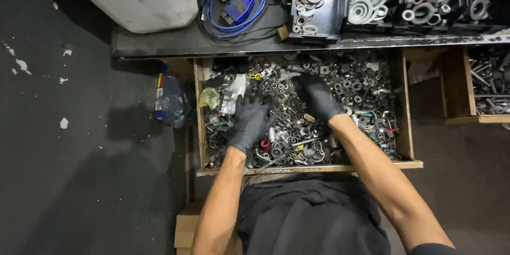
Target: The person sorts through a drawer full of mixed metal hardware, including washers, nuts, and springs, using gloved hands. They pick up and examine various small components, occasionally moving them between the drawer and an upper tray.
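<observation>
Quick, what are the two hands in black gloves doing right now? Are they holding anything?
Left hand: open, fingers spread flat on the metal bits in the wooden drawer, gripping nothing.
Right hand: palm down in the same pile; whether it holds anything cannot be told.

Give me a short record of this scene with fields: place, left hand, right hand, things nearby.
place: open wooden drawer under a dark workbench, full of mixed nuts, washers and small metal parts
left hand: black-gloved left hand, fingers spread flat on the parts
right hand: black-gloved right hand, resting on the parts, fingers spread
things nearby: black bins of washers on the bench; blue coiled cable; second open drawer at the right
</observation>
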